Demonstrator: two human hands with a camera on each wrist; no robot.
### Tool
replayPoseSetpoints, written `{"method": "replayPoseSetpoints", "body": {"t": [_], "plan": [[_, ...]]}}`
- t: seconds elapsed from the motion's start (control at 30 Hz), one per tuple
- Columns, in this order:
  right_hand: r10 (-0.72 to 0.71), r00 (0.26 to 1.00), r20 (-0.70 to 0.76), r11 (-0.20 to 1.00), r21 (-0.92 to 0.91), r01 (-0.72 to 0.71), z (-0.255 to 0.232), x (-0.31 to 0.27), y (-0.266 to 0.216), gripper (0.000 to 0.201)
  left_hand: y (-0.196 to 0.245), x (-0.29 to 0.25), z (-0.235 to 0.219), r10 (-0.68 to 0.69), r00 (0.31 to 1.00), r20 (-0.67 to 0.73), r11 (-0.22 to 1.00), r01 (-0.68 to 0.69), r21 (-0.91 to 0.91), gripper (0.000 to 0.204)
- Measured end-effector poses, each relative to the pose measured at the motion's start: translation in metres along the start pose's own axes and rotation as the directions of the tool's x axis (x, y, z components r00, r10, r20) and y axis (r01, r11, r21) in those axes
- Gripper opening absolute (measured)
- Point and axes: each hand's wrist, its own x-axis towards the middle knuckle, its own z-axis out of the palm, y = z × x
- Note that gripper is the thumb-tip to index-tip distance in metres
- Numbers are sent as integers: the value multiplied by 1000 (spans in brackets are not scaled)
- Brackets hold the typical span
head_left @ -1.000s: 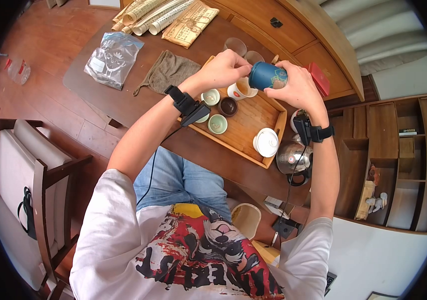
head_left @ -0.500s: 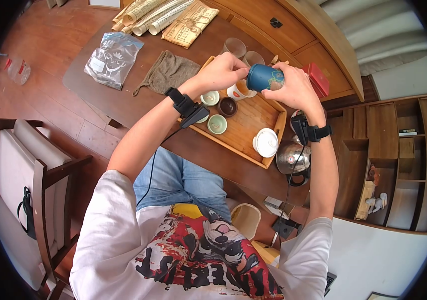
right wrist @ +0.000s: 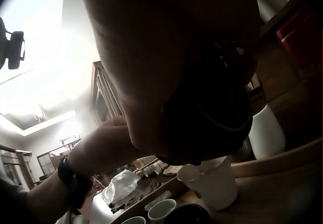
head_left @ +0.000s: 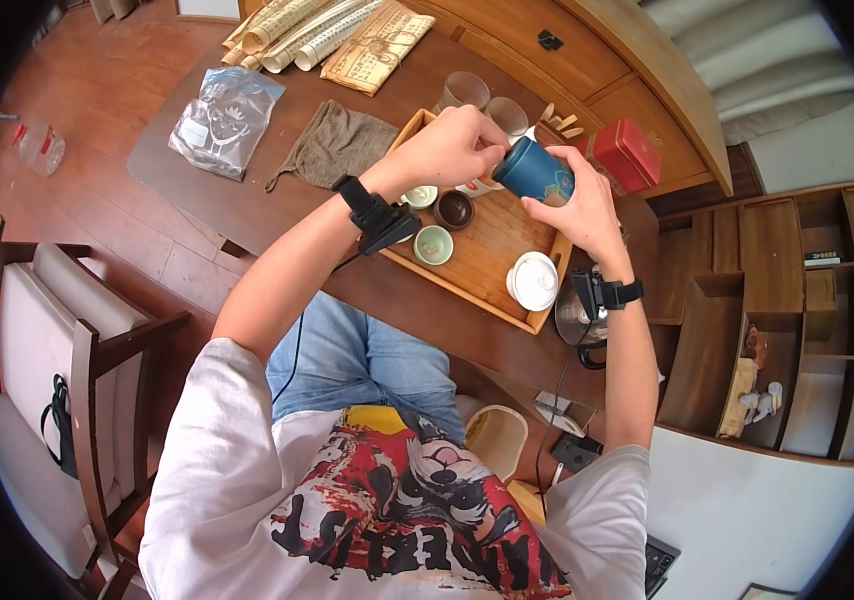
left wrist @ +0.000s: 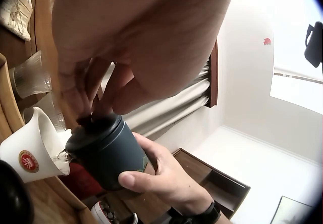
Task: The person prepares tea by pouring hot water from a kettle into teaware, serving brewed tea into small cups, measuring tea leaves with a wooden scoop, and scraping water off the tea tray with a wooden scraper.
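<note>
My right hand (head_left: 587, 205) grips a dark blue lidded cup (head_left: 529, 172) around its body, holding it tilted above the wooden tray (head_left: 502, 245). At the cup's lid (left wrist: 98, 138), the fingertips of my left hand (head_left: 447, 148) pinch the small dark knob. Right beside the cup's lowered rim stands a white pitcher (left wrist: 22, 153) with a red emblem, and a clear glint shows between the two. From above, the hands and the cup partly cover this pitcher. Nearby on the tray are a pale green cup (head_left: 433, 245) and a dark brown cup (head_left: 454, 211).
A white lidded bowl (head_left: 532, 282) sits at the tray's right end, beside a steel kettle (head_left: 575, 318). Behind the tray are glass cups (head_left: 467, 88) and a red tin (head_left: 629, 155). A brown cloth (head_left: 337, 145) and a plastic bag (head_left: 227, 120) lie to the left.
The blue cup has tipped further, and my right hand and forearm have shifted left and lower. My left hand stays at the lid. More of the red tin shows.
</note>
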Motion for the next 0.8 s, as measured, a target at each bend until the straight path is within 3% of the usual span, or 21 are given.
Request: {"method": "replayPoseSetpoints", "body": {"t": [0.13,0.2,0.33,0.4,0.47,0.6,0.73,0.8], "plan": [[-5,996,-86,988,154,18,8,-17,12,80,19,5,5,-30,996,81,997,35,-64,26],[30,994,-106,971,240,-4,11,-23,19,79,23,8,10,154,987,53,988,-155,26,26],[36,994,-101,903,429,11,20,-38,46,80,28,16,21,194,977,93,980,-198,34,27],[18,994,-108,865,500,38,19,-43,53,80,32,19,24,308,947,90,949,-313,39,28],[-3,994,-113,811,581,68,19,-50,56,80,38,20,26,320,943,89,946,-323,19,28],[-2,988,-157,778,621,100,14,-56,47,82,54,21,28,313,949,48,950,-312,-18,26],[-33,967,-252,876,459,150,-4,-51,34,80,60,27,21,332,943,9,940,-331,79,26],[-38,960,-278,921,363,141,-19,-46,23,79,60,31,14,275,961,-34,959,-273,73,26]]}}
